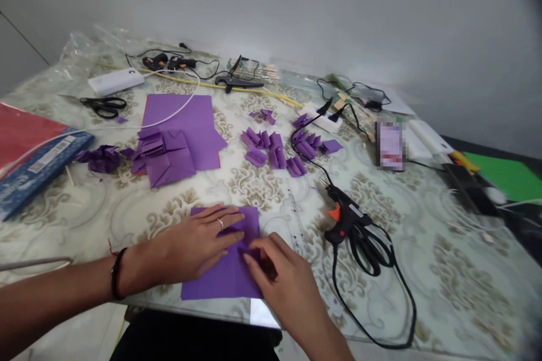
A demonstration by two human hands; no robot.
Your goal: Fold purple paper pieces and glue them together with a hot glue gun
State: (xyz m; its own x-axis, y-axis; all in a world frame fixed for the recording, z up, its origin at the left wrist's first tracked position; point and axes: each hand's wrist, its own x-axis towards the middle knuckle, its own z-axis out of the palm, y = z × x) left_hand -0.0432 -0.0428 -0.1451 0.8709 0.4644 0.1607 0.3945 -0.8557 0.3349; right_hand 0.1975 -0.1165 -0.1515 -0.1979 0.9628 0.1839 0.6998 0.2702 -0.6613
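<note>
A purple paper sheet [220, 282] lies at the table's near edge. My left hand [199, 245] rests flat on it, fingers stretched out, a ring on one finger and a black band at the wrist. My right hand [282, 276] sits at the sheet's right side, fingers curled and pressing a fold in the paper near the left fingertips. A clear ruler [295, 220] lies just right of the sheet.
A black glue gun [345, 217] and black scissors [370, 248] lie to the right, cord trailing to the edge. Several folded purple pieces [275, 149], larger purple sheets [178, 135], a second pair of scissors [104, 106], a phone [390, 145] and a power strip [324, 119] lie further back.
</note>
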